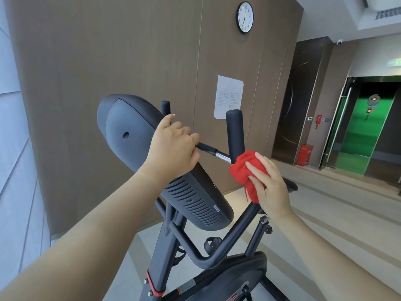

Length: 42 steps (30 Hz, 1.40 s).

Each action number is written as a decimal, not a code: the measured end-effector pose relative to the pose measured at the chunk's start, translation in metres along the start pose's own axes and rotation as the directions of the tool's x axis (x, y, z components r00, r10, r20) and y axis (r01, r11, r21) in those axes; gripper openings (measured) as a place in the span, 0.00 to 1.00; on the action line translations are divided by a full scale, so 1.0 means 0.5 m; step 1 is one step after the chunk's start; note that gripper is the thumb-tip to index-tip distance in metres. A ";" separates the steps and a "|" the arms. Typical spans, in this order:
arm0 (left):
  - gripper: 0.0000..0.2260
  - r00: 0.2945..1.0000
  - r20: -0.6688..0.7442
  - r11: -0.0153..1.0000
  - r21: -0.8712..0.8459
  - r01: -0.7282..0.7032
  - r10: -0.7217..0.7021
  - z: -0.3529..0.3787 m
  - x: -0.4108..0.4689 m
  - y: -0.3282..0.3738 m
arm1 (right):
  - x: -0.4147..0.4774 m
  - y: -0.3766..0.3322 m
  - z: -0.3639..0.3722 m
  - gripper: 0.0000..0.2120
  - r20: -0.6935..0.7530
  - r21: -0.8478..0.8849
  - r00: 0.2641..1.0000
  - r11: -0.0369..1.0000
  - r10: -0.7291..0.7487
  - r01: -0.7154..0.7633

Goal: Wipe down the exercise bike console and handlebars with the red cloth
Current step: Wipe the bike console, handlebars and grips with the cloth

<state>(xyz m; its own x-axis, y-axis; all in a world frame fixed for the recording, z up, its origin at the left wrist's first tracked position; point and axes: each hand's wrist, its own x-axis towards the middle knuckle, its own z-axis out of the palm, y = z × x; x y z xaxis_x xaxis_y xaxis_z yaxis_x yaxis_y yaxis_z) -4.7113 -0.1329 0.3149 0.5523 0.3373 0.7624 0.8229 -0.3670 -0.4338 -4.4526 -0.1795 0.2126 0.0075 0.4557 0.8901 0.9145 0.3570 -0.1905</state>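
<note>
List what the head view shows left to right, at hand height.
console → left hand, holding the handlebar → red cloth → right hand, pressing the cloth → red box on the floor → glass door, green-lit

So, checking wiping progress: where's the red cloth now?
Head view, right of centre: the right hand holds the red cloth bunched at the base of the upright handlebar grip, right of the console.

Matt plastic console (pixel 138 135); soft red cloth (pixel 245 170); wood-grain wall (pixel 108 51).
</note>
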 end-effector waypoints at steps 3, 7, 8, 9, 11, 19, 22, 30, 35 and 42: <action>0.16 1.000 -0.014 1.000 0.002 0.008 -0.008 0.004 0.001 0.002 | 0.045 -0.036 -0.002 0.17 -0.078 0.188 0.978 0.966 0.194 -0.176; 0.15 1.000 -0.027 1.000 0.009 0.011 -0.011 0.007 0.002 0.003 | 0.052 -0.054 0.018 0.21 0.067 0.185 0.975 0.958 0.212 -0.221; 0.15 0.999 -0.031 1.000 0.007 0.008 -0.008 0.008 0.001 0.003 | 0.045 -0.046 0.016 0.21 0.097 0.171 0.971 0.957 0.218 -0.232; 0.15 1.000 -0.031 1.000 0.008 0.006 -0.006 0.008 0.001 0.003 | 0.041 -0.035 0.010 0.20 0.114 0.183 0.966 0.951 0.234 -0.251; 0.15 1.000 -0.023 1.000 0.014 0.004 -0.004 0.008 0.000 0.003 | 0.047 -0.019 -0.009 0.17 0.126 0.250 0.955 0.923 0.269 -0.293; 0.14 1.000 -0.016 1.000 0.027 0.000 0.000 0.004 0.003 0.003 | 0.240 -0.086 -0.076 0.13 0.089 0.499 0.932 0.794 0.351 -0.346; 0.14 1.000 -0.013 1.000 0.024 -0.004 0.004 0.000 0.004 0.004 | 0.301 -0.112 -0.075 0.12 0.155 0.512 0.947 0.797 0.282 -0.321; 0.12 0.998 -0.045 0.999 0.005 0.042 -0.041 -0.004 0.007 0.011 | 0.331 -0.114 -0.041 0.08 0.339 0.452 0.885 0.770 0.319 -0.450; 0.11 0.997 -0.041 0.998 -0.001 0.060 -0.060 -0.005 0.006 0.013 | 0.321 -0.107 -0.041 0.05 0.293 0.518 0.914 0.756 0.282 -0.400; 0.10 0.998 0.018 0.998 0.006 0.055 -0.055 -0.010 0.008 0.014 | 0.328 -0.082 -0.051 0.06 0.174 0.464 0.970 0.854 0.172 -0.235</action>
<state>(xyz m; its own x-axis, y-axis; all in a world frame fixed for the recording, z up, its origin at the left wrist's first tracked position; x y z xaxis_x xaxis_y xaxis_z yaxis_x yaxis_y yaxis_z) -4.7042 -0.1383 0.3173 0.5086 0.3728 0.7761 0.8527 -0.3429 -0.3941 -4.4785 -0.1400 0.3769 0.0940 0.6449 0.7584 0.5913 0.5767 -0.5637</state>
